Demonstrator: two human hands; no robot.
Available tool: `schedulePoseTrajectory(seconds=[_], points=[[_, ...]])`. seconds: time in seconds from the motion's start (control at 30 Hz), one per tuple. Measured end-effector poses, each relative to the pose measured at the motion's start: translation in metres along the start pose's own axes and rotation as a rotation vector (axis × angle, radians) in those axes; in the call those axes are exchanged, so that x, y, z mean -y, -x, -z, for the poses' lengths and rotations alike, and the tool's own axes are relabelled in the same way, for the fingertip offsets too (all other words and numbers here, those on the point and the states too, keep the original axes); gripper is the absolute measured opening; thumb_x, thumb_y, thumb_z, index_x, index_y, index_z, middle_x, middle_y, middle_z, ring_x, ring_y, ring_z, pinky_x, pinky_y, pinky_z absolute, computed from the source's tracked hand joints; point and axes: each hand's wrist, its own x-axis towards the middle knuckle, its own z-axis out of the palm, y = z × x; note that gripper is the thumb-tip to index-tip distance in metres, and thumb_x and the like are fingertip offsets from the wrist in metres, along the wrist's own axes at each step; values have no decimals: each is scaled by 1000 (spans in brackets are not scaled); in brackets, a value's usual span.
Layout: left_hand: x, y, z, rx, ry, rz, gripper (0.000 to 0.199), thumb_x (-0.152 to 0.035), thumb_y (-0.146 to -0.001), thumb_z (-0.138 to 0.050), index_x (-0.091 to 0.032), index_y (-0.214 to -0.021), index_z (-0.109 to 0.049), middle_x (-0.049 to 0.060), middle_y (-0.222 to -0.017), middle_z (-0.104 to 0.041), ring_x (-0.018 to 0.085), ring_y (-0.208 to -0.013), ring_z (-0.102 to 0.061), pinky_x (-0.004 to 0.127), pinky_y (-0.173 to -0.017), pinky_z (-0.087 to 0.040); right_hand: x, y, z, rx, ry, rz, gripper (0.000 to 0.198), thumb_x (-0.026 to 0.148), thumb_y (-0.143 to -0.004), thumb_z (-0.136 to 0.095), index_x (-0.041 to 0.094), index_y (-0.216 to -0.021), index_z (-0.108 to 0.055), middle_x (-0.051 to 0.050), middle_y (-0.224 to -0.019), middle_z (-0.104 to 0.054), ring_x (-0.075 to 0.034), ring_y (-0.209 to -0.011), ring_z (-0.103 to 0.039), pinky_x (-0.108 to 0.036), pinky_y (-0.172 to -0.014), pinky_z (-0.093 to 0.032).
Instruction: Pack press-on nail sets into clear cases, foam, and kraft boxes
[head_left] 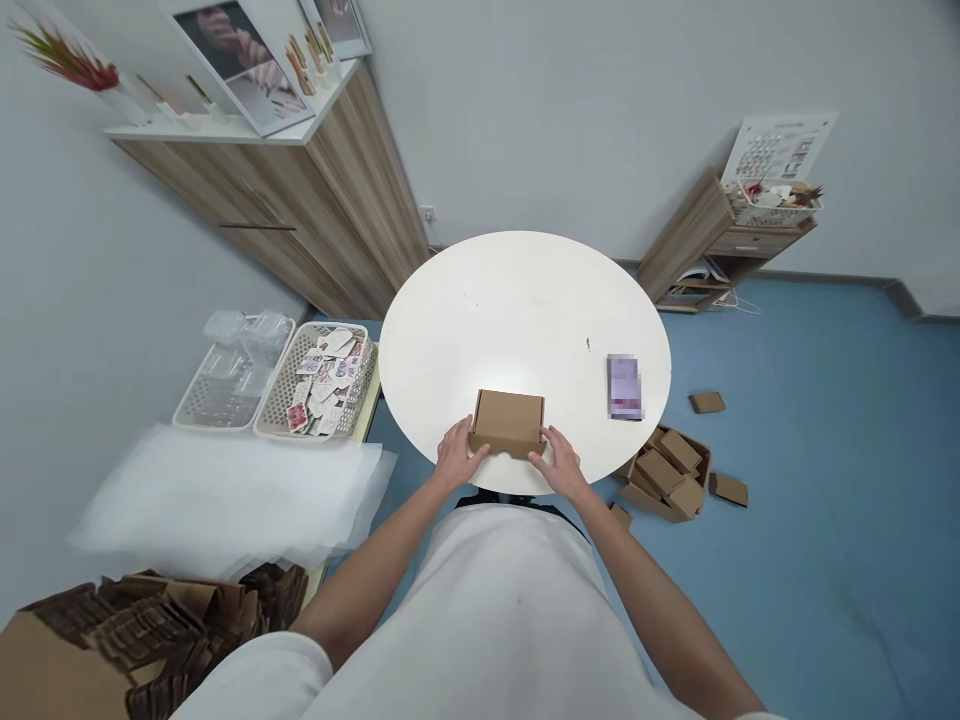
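Observation:
A small brown cardboard mailer box (510,415) lies near the front edge of the round white table (517,300). Its lid is down, and the front flap faces me. My left hand (455,455) grips the box's left side, with the thumb at the front left corner. On the opposite side, my right hand (559,462) holds the box, its thumb against the front right corner. What is inside the box is hidden.
A purple item (625,387), blurred out, lies on the table's right. On the floor, a carton (660,510) holds several small boxes. At left are a basket of cards (281,395), a basket of clear plastic cases (195,405), white sheets (232,495) and stacked flat cardboard (165,630).

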Motion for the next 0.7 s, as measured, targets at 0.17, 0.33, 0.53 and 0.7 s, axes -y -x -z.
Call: schedulePoseTrajectory(seconds=[0.17,0.33,0.53,0.7], points=[[18,3,7,67,69,-25,74,-48,-74,-50,-21,-135,-17,10,-137,-30,28,-126,-25,43,-101,-21,-6,9,-17,-97,120,-57,66,41,-74,-48,24,-133,-20,-7,-138,-28,-26,-128,-20,-47,-100,-16],[23,4,3,123,115,-149,78,-41,-71,-55,-20,-135,-17,10,-138,-29,27,-128,-22,42,-103,-20,1,8,-42,-214,196,-57,70,31,-74,-46,21,-135,-13,-9,-141,-23,-28,-130,-11,-49,-98,-15],[23,9,10,104,226,-224,83,-37,-65,-61,-23,-134,-19,9,-131,-37,28,-121,-32,42,-99,-26,17,13,-43,-187,171,-61,72,37,-72,-48,23,-134,-15,-9,-133,-36,-28,-127,-20,-47,-97,-15],[12,-2,28,45,247,-209,83,-43,-67,-61,-24,-135,-17,9,-114,-43,24,-107,-44,35,-90,-37,29,9,-14,-181,66,13,72,47,-72,-49,26,-134,-18,-9,-123,-45,-26,-116,-38,-45,-96,-20]])
